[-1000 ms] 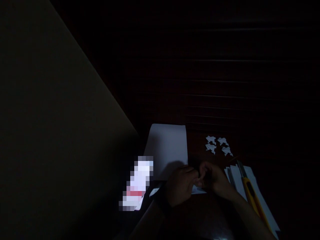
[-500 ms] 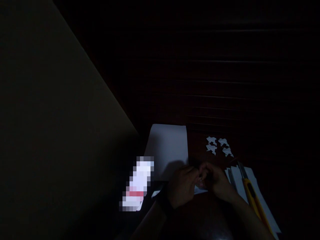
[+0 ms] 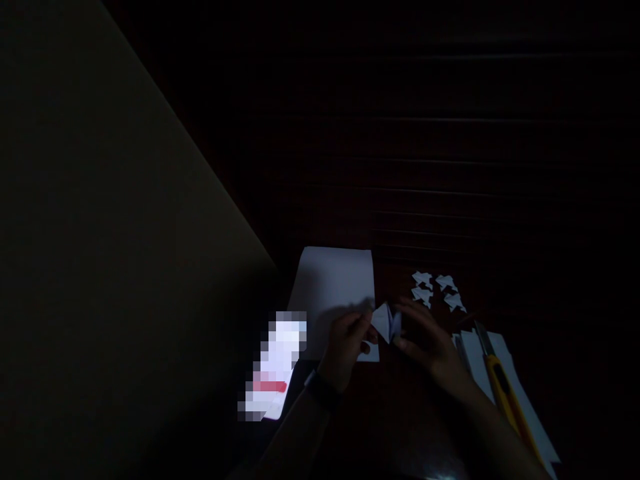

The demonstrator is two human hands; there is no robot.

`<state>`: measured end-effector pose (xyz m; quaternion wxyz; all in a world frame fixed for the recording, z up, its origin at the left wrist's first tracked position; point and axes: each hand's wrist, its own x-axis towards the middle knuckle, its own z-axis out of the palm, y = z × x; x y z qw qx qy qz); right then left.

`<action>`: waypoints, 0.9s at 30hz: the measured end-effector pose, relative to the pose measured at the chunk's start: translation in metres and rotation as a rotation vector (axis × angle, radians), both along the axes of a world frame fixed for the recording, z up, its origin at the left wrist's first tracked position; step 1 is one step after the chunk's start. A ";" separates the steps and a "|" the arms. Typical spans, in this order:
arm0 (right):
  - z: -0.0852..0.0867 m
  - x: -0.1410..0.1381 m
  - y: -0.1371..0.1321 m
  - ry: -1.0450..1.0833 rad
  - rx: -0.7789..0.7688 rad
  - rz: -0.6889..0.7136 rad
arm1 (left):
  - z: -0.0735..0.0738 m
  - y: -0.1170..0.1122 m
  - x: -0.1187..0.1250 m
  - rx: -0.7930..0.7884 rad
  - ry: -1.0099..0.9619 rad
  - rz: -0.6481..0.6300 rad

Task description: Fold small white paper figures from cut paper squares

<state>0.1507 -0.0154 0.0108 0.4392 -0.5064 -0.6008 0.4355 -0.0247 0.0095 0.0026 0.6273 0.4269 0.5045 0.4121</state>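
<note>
At the right edge of the white sheet (image 3: 334, 283), our left hand (image 3: 346, 341) pinches the folded paper (image 3: 382, 322), seemingly to steady it, while our right hand (image 3: 434, 348) spreads parted fingers around its far side, contact unclear.

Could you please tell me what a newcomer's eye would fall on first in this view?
Probably the bright, pixelated screen at lower left, glowing in a very dark scene. Next might come the yellow cutter lying on white papers at lower right, then the pale folded paper in the left hand, below the picture's middle.
</note>
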 end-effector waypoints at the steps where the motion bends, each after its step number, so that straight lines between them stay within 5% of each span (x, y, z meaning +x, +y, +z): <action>1: -0.001 -0.001 0.000 0.020 -0.016 0.028 | 0.000 -0.001 0.000 -0.030 -0.048 -0.004; 27: -0.006 0.002 0.002 0.352 -0.127 0.155 | 0.000 -0.006 0.004 -0.054 -0.020 -0.072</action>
